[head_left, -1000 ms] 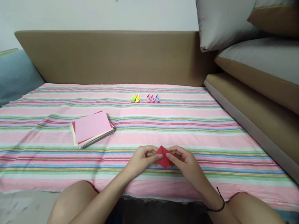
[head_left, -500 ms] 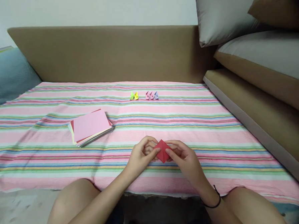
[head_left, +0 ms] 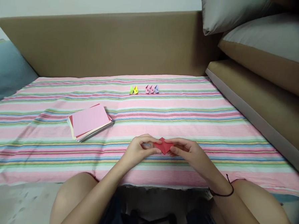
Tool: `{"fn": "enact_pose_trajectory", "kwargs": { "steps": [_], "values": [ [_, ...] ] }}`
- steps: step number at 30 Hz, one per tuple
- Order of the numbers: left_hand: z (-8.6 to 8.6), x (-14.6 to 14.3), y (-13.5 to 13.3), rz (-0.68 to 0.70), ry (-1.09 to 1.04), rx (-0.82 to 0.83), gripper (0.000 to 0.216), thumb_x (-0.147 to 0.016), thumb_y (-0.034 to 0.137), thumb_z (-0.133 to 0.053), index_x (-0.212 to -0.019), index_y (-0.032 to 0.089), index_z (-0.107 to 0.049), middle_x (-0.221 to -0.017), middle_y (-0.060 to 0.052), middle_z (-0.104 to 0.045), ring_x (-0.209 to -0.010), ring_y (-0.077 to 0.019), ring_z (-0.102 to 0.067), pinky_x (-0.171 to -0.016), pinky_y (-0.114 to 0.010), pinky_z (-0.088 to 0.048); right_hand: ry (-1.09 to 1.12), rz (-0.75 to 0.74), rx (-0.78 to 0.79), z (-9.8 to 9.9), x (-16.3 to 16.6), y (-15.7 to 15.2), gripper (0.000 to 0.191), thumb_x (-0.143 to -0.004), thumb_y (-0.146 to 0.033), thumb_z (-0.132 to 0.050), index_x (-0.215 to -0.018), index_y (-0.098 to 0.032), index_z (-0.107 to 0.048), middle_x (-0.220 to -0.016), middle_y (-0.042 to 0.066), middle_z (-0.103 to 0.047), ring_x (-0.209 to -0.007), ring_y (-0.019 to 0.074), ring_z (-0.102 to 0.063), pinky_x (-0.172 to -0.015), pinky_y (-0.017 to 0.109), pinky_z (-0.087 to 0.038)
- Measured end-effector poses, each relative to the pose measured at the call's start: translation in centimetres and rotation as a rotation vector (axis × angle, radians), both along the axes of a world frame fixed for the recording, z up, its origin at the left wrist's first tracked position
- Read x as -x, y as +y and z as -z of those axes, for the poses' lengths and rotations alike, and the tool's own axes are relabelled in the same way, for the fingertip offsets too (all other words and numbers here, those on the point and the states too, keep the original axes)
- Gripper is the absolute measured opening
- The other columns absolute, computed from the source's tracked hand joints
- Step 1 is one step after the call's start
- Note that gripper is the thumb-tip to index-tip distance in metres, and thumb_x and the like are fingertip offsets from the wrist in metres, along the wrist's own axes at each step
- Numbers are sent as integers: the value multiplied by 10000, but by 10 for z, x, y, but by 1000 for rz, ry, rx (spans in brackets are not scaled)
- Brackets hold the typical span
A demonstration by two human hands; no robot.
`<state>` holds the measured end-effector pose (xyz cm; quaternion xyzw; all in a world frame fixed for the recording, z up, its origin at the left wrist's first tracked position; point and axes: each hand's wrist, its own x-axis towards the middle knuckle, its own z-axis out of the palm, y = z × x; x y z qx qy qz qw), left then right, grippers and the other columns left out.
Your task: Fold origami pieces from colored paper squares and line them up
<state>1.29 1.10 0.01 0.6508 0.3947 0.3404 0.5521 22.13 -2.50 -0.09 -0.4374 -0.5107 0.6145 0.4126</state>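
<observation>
A small piece of folded red origami paper, roughly diamond-shaped with a crease down its middle, is held between my two hands near the front of the striped cloth. My left hand pinches its left corner, thumb below and index finger on top. On the right corner, my right hand grips it the same way, index finger along the upper edge and thumb lower. The other fingers curl behind the paper and are partly hidden.
To the left lies a stack of coloured paper, pink sheet on top. Farther back stand small folded yellow and green paper pieces and several pink and blue ones. Cushions are piled at right on the striped cloth.
My index fingers have come over onto the front of the red paper, and its face looks flatter and more tilted. My view has dipped slightly.
</observation>
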Motion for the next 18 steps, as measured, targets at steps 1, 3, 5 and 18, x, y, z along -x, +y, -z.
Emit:
{"fn": "enact_pose_trajectory", "kwargs": {
  "steps": [1, 3, 5, 18],
  "values": [
    [1, 1, 0, 12, 46, -58, 259, -669, 298, -786, -891, 172, -744, -876, -52, -633, -694, -126, -564, -592, -223, -448, -25, -22, 3, 2, -1, 0, 299, -795, -317, -681, -1069, -199, -681, -951, 45, -740, -830, 168, -685, -760, 313, -548],
    [6, 1, -1, 44, 140, -164, 242, -675, 294, -787, -886, 183, -742, -812, -30, -605, -648, -115, -539, -589, -228, -438, -82, -69, 18, 7, -2, 1, 300, -787, -288, -675, -1072, -196, -669, -1009, 58, -728, -869, 182, -681, -753, 318, -541],
    [10, -1, -3, 73, 259, -267, 219, -686, 272, -783, -881, 186, -734, -740, -12, -586, -660, -128, -539, -616, -241, -436, -145, -94, 33, 12, -3, 2, 293, -781, -254, -660, -1069, -200, -657, -1013, 56, -721, -857, 185, -681, -730, 315, -538],
    [18, -4, -1, 304, 488, -564, 154, -845, 225, -624, -969, 192, -710, -1046, -77, -670, -979, -210, -606, -860, -312, -477, -813, -133, -468, 18, -12, 2, 284, -813, -215, -650, -1090, -260, -693, -890, 38, -610, -787, 178, -583, -690, 307, -470]
  ]
}}
